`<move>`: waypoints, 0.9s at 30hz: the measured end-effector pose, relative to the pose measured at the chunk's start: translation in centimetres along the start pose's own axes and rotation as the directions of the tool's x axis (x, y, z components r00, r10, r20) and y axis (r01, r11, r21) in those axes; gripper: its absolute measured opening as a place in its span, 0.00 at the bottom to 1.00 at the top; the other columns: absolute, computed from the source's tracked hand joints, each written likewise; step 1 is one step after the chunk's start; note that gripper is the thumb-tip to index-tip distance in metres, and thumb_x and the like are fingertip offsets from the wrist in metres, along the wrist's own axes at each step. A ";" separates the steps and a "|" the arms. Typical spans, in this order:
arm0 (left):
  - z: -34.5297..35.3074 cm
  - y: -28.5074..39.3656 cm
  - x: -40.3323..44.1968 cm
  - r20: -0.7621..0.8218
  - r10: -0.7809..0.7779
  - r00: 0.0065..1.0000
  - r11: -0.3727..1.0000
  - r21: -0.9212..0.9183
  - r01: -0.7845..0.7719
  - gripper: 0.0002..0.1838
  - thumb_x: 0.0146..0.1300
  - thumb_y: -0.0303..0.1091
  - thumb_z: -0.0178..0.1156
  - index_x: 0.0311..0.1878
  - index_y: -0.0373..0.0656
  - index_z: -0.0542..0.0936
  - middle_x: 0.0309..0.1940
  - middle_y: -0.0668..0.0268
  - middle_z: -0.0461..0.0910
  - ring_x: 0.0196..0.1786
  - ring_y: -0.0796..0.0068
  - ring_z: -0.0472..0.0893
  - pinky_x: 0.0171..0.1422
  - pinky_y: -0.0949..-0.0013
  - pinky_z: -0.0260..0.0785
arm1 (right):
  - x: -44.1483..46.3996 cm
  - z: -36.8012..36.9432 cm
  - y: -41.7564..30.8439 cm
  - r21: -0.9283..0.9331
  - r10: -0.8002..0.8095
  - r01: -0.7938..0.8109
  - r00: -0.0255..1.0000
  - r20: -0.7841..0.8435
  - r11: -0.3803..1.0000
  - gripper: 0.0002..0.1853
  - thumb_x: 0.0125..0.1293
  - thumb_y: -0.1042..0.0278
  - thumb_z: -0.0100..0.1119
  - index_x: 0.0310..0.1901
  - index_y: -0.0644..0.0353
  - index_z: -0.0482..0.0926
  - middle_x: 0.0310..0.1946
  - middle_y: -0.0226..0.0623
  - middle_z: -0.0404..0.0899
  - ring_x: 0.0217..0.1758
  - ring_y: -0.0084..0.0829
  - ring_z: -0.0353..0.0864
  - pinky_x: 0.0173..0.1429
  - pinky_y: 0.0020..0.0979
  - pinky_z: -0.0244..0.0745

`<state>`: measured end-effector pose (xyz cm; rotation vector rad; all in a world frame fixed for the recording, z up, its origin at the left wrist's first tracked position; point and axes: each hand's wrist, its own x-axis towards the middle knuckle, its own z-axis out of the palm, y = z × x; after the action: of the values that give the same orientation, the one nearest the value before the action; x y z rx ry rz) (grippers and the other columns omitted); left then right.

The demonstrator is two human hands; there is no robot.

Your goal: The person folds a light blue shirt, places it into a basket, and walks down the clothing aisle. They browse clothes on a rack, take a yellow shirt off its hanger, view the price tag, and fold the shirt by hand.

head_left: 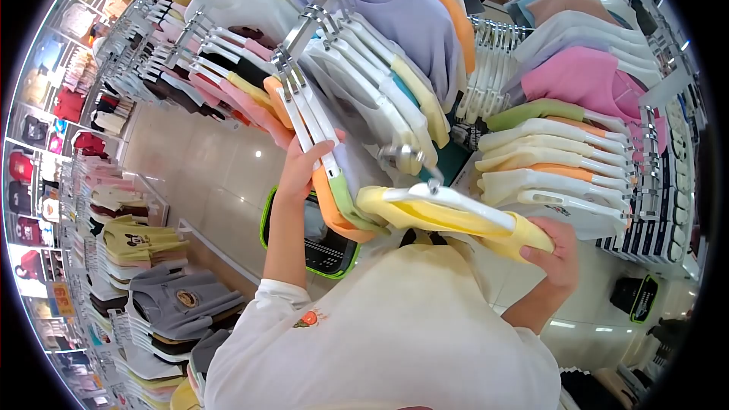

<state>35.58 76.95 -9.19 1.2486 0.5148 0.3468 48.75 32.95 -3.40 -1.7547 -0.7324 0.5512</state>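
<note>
My right hand (pixel 555 255) is closed on the shoulder end of a yellow shirt (pixel 418 216), which hangs on a white hanger (pixel 465 206) in front of my chest. The hanger's metal hook (pixel 434 184) is clear of the rail and points away from me. On the left, my left hand (pixel 305 168) has its fingers wrapped round white hangers (pixel 307 118) at the end of a metal display arm (pixel 304 26). An orange shirt (pixel 325 201) and a green shirt (pixel 347 201) hang just below that hand.
More hanging shirts crowd the arm, including a lavender shirt (pixel 418 19). To the right is another rack with a pink shirt (pixel 581 80) and several pale ones. A black basket with a green rim (pixel 266 220) stands on the floor. Clothing racks line the left wall.
</note>
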 end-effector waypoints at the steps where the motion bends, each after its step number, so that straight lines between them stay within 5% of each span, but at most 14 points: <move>1: -0.3 -0.2 0.1 0.003 -0.008 1.000 1.000 0.006 0.008 0.20 0.61 0.25 0.60 0.57 0.35 0.76 0.48 0.60 0.82 0.49 0.70 0.81 0.54 0.66 0.76 | 0.2 0.2 -0.2 0.002 0.024 -0.024 0.999 -0.034 1.000 0.20 0.54 0.68 0.70 0.49 0.67 0.82 0.35 0.37 0.84 0.35 0.27 0.81 0.42 0.27 0.75; 8: 0.1 0.1 0.1 -0.003 -0.020 1.000 0.998 0.052 0.020 0.19 0.62 0.26 0.59 0.57 0.34 0.76 0.47 0.60 0.82 0.49 0.69 0.81 0.53 0.66 0.76 | 3.3 4.2 0.0 -0.077 -0.031 0.014 0.975 -0.220 0.997 0.19 0.60 0.66 0.68 0.51 0.65 0.81 0.35 0.35 0.83 0.37 0.24 0.80 0.45 0.27 0.74; 11: 1.0 0.4 -0.1 -0.007 -0.030 1.000 0.999 -0.020 0.030 0.17 0.61 0.25 0.60 0.54 0.34 0.79 0.45 0.62 0.83 0.47 0.71 0.82 0.53 0.67 0.76 | 5.9 7.4 -0.3 -0.074 -0.027 0.020 0.996 -0.088 0.997 0.19 0.63 0.65 0.66 0.53 0.64 0.80 0.39 0.39 0.83 0.40 0.29 0.81 0.48 0.29 0.75; 14: 1.3 -0.1 0.0 -0.034 -0.002 0.999 0.999 -0.038 0.001 0.17 0.61 0.24 0.60 0.54 0.33 0.78 0.46 0.60 0.83 0.46 0.69 0.82 0.54 0.66 0.76 | 8.5 11.2 1.4 -0.130 -0.202 0.187 0.973 -0.115 0.974 0.19 0.64 0.64 0.65 0.55 0.63 0.79 0.44 0.44 0.83 0.44 0.38 0.83 0.50 0.32 0.76; 17: 1.9 0.0 -0.2 -0.071 -0.014 0.997 0.999 -0.049 0.011 0.17 0.61 0.24 0.60 0.54 0.32 0.78 0.46 0.59 0.83 0.46 0.68 0.82 0.54 0.66 0.76 | 11.3 13.8 2.0 -0.027 -0.242 0.242 0.946 -0.214 0.970 0.21 0.64 0.66 0.67 0.56 0.65 0.78 0.45 0.41 0.83 0.46 0.30 0.82 0.53 0.29 0.76; 24: 2.4 -0.2 -0.2 -0.090 0.017 0.996 0.999 -0.049 -0.021 0.17 0.62 0.23 0.59 0.55 0.32 0.79 0.47 0.59 0.83 0.48 0.69 0.82 0.55 0.66 0.76 | 18.3 19.1 5.3 -0.210 -0.404 0.361 0.888 -0.219 0.908 0.26 0.67 0.63 0.63 0.63 0.65 0.72 0.53 0.54 0.80 0.53 0.53 0.81 0.58 0.40 0.76; 27: 2.7 -0.1 -0.3 -0.086 0.011 0.996 0.998 -0.058 -0.017 0.17 0.63 0.23 0.59 0.55 0.32 0.79 0.48 0.59 0.83 0.49 0.69 0.82 0.56 0.66 0.76 | 20.8 20.7 7.0 -0.280 -0.424 0.379 0.898 -0.118 0.882 0.27 0.67 0.63 0.62 0.64 0.64 0.71 0.54 0.56 0.79 0.54 0.55 0.80 0.58 0.44 0.75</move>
<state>36.84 74.55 -8.65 1.1845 0.5652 0.4258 50.51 60.20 -16.21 -1.7823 -1.0431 0.0159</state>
